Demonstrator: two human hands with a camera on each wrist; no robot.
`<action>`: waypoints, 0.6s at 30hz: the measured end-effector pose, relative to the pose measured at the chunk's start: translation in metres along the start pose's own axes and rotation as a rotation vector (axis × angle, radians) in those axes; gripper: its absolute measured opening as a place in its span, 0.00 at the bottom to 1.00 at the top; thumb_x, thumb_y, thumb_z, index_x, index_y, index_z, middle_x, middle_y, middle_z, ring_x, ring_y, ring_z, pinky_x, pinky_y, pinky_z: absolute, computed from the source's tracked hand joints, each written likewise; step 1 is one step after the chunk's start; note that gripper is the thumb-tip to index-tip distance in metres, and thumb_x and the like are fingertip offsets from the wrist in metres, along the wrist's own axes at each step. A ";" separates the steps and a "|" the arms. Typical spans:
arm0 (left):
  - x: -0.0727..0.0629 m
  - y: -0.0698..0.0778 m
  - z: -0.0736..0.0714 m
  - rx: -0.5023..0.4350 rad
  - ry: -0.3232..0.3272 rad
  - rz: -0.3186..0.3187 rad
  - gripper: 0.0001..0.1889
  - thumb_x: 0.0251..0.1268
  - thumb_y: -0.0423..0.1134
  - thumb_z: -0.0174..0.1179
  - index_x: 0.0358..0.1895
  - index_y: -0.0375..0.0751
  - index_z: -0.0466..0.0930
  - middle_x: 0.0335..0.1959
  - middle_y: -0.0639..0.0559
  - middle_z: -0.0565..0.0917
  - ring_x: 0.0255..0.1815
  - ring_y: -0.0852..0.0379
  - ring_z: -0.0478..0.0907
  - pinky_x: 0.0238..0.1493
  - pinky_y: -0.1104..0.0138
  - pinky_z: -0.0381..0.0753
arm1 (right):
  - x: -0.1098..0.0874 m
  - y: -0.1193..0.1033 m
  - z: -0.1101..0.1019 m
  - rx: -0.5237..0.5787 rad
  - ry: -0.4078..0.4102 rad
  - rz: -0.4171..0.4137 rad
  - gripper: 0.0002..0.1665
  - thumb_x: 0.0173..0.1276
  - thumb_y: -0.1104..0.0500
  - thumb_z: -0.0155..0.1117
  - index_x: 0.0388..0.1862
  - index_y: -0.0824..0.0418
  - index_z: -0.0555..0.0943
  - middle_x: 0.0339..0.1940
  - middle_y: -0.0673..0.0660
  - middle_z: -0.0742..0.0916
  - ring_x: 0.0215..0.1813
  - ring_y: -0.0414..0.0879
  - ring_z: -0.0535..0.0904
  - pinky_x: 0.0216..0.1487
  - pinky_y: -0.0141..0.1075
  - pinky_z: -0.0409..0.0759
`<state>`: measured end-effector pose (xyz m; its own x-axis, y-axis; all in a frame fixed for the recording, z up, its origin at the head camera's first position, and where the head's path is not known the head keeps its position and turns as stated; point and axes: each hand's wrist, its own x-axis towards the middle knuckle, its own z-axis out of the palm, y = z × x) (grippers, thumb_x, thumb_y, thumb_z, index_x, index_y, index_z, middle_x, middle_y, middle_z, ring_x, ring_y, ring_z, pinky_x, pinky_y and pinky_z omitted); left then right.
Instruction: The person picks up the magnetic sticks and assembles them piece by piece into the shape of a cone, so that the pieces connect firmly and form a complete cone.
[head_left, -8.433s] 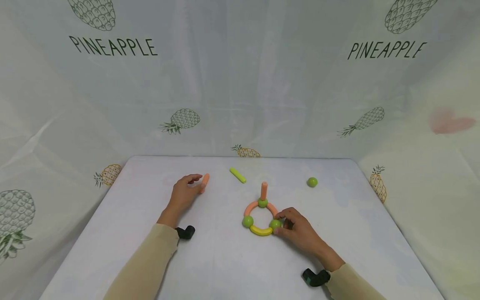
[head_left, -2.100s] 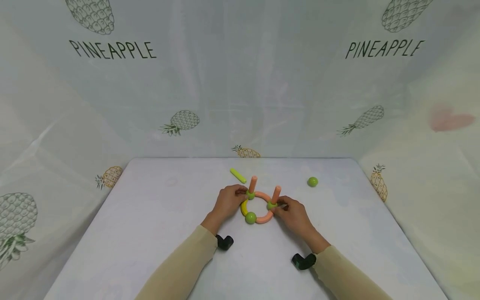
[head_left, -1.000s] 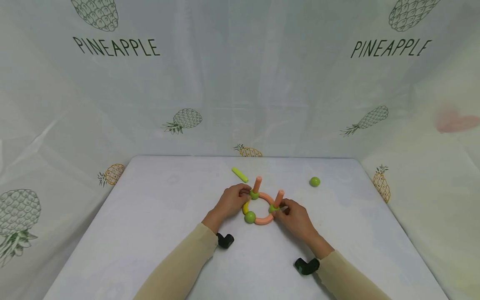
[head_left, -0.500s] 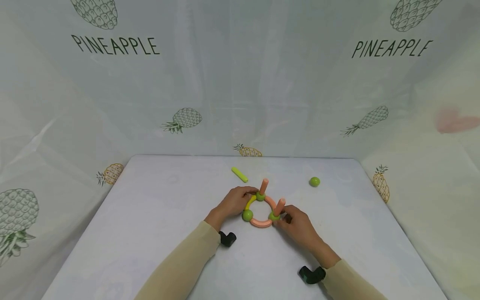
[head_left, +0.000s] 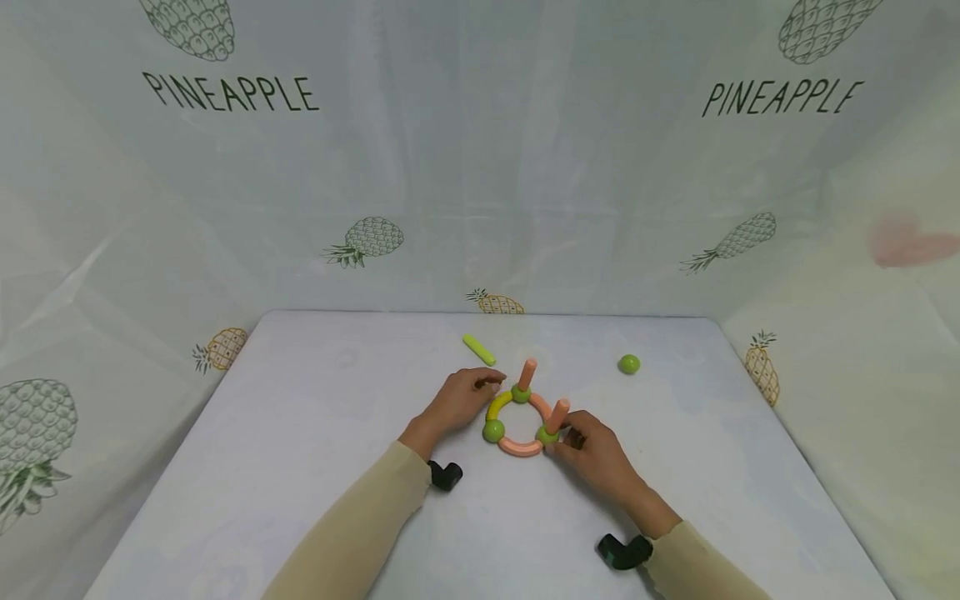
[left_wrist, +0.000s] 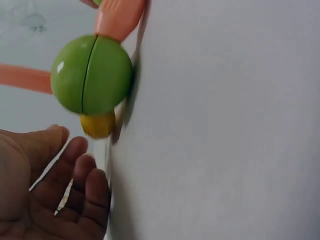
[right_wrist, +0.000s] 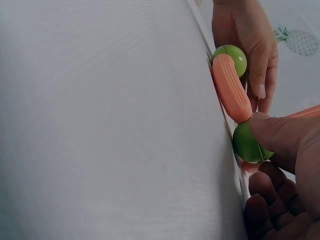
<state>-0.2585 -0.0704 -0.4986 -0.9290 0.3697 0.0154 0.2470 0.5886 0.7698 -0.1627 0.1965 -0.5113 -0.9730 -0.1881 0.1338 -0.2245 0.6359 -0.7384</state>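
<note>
A ring of curved pieces lies on the table: two orange pieces (head_left: 520,447) and a yellow piece (head_left: 498,406), joined by green balls. Upright orange rods stand in the back ball (head_left: 521,393) and the front-right ball (head_left: 548,435); the front-left ball (head_left: 493,431) bears none. My right hand (head_left: 596,454) pinches the front-right ball, thumb on its near side in the right wrist view (right_wrist: 247,142). Just left of the yellow piece is my left hand (head_left: 459,400), its fingers relaxed and apart from the ring. The left wrist view shows a gap between that hand (left_wrist: 45,185) and the ring.
Behind the ring lies a loose yellow-green rod (head_left: 479,350). A single green ball (head_left: 629,364) rests farther back on the right. The white table (head_left: 300,467) ends at a pineapple-print curtain (head_left: 480,167). Black devices sit on both wrists.
Over the last second the ring has turned clockwise. My left hand has let go of the back ball and drawn left. The orange rod it held 8.4 s ago now stands in the ring.
</note>
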 end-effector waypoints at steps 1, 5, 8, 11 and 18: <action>0.001 -0.001 -0.002 -0.007 0.025 -0.001 0.15 0.83 0.43 0.57 0.64 0.52 0.85 0.58 0.56 0.87 0.58 0.55 0.81 0.62 0.56 0.81 | 0.000 0.001 0.000 0.003 0.002 -0.006 0.14 0.66 0.60 0.80 0.46 0.49 0.85 0.44 0.49 0.84 0.39 0.39 0.75 0.40 0.32 0.76; 0.011 -0.007 -0.014 0.000 0.120 -0.021 0.13 0.80 0.41 0.61 0.60 0.50 0.87 0.54 0.55 0.88 0.55 0.55 0.81 0.58 0.57 0.82 | -0.001 0.002 0.000 0.016 0.005 -0.011 0.16 0.65 0.62 0.80 0.47 0.48 0.85 0.43 0.49 0.84 0.39 0.39 0.75 0.41 0.31 0.76; 0.020 -0.012 -0.024 0.039 0.160 -0.036 0.13 0.79 0.41 0.62 0.60 0.49 0.87 0.57 0.52 0.87 0.57 0.52 0.81 0.59 0.56 0.81 | -0.001 0.004 0.000 0.018 0.006 -0.008 0.16 0.64 0.62 0.80 0.47 0.50 0.85 0.44 0.49 0.85 0.39 0.39 0.76 0.41 0.31 0.77; 0.028 -0.017 -0.034 0.076 0.170 -0.046 0.15 0.78 0.40 0.63 0.63 0.49 0.86 0.63 0.49 0.84 0.63 0.49 0.79 0.65 0.53 0.79 | 0.000 0.005 -0.001 0.018 0.001 -0.001 0.16 0.65 0.60 0.80 0.48 0.52 0.85 0.45 0.50 0.85 0.39 0.39 0.76 0.40 0.31 0.77; 0.044 -0.026 -0.047 0.156 0.159 -0.030 0.18 0.76 0.38 0.65 0.66 0.49 0.84 0.71 0.47 0.79 0.74 0.44 0.70 0.77 0.51 0.68 | 0.000 0.005 0.000 0.017 -0.013 0.007 0.16 0.66 0.57 0.80 0.49 0.51 0.84 0.43 0.49 0.84 0.39 0.38 0.75 0.40 0.31 0.76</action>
<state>-0.3184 -0.1036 -0.4885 -0.9652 0.2400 0.1038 0.2469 0.7059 0.6639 -0.1640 0.1997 -0.5148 -0.9737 -0.1936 0.1198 -0.2165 0.6244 -0.7505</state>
